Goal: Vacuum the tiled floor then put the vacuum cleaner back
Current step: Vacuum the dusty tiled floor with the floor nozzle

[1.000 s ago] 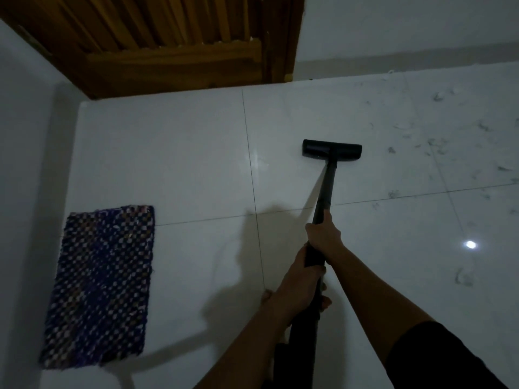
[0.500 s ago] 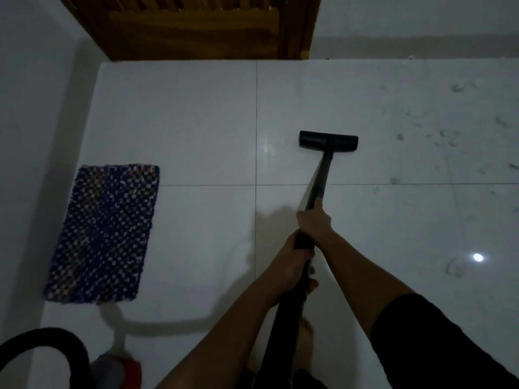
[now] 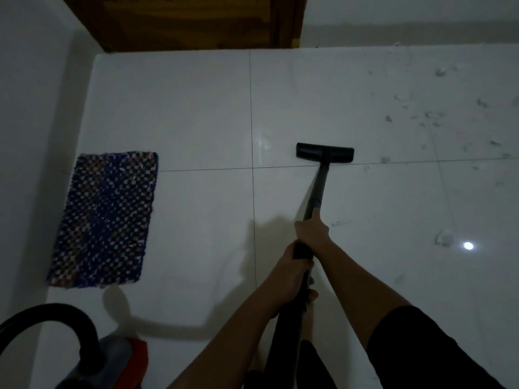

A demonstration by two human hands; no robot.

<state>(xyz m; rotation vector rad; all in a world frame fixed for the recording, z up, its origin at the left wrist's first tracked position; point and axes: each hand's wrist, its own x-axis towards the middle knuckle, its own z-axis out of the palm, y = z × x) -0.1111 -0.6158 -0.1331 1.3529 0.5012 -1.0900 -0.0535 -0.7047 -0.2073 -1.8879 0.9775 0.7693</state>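
One view only, head-worn, wide-angle. Faces forward and steeply down onto the floor [image 3: 196, 108]. Left hand [image 3: 292, 269] and right hand [image 3: 311, 231] near the lens, low centre; wand [image 3: 320, 183] runs away up-frame. Door [image 3: 182, 23] at top edge, wall [image 3: 28, 108] at left. Vacuum body [image 3: 112, 360] clipped at bottom-left corner.

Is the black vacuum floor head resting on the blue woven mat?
No, the black vacuum floor head sits on white tile, right of the blue woven mat.

Bare tiles [image 3: 196, 108] ahead; mat [image 3: 108, 220] and canister [image 3: 112, 360] crowd left.
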